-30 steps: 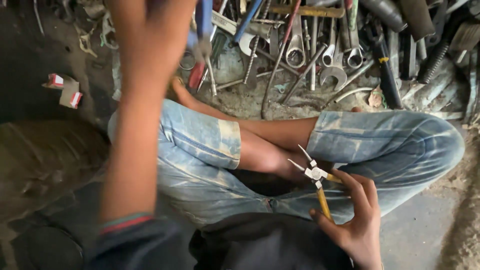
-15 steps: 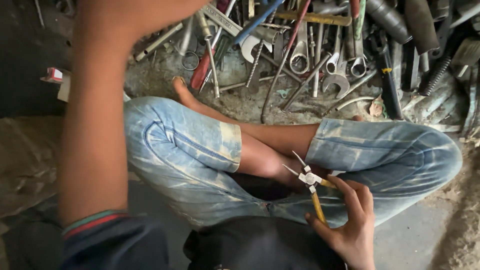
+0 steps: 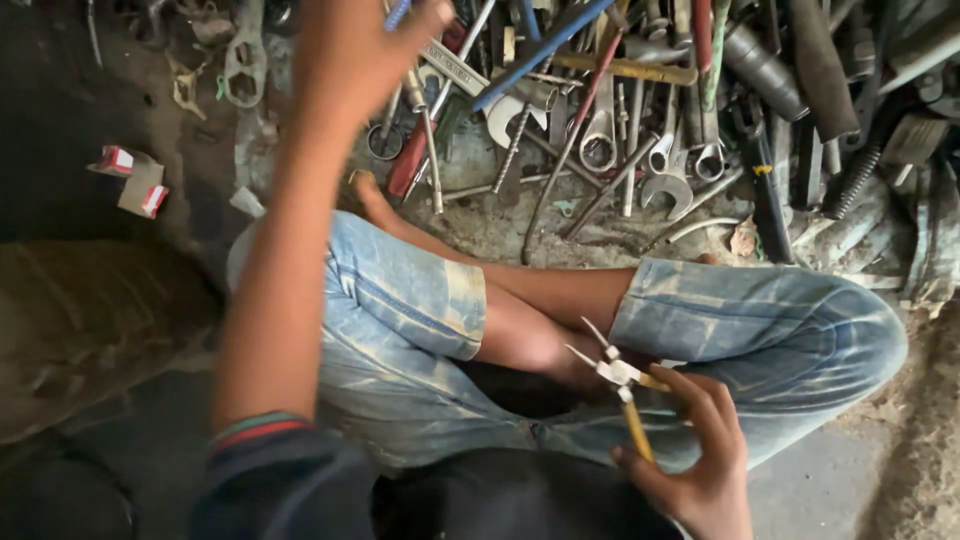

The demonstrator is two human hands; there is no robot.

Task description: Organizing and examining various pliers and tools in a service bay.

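left hand (image 3: 365, 50) now lower, blurred

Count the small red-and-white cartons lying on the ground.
2: one small carton at far left on the dark ground, the other carton just lower right of it, touching. More may be hidden in the tool pile.

Faded, rolled-up blue jeans (image 3: 400, 320), bare feet, and a dark sleeve (image 3: 270, 480) with striped cuff.
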